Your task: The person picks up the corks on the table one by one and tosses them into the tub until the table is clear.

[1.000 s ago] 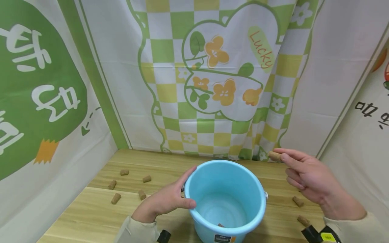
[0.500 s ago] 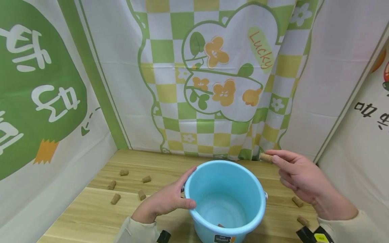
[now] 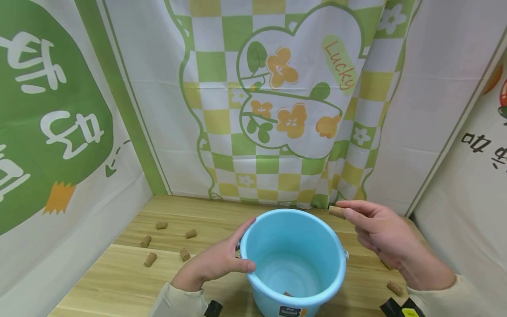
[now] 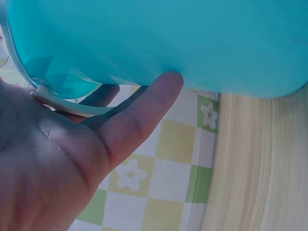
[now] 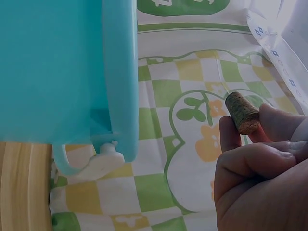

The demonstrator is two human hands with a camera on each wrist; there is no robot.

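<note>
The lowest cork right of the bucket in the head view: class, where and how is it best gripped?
Probably pinched across its middle, from above: the cork lies on its side on the table, apart from the bucket, its rounded sides exposed.

It seems a small booth, but in which kind of building I cannot tell: printed cloths [image 3: 222,66] hang at left, top and right of the frame, around a wood-grained bench [image 3: 107,277].

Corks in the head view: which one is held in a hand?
The cork pinched in the right hand; the other corks in clear view lie on the table.
</note>
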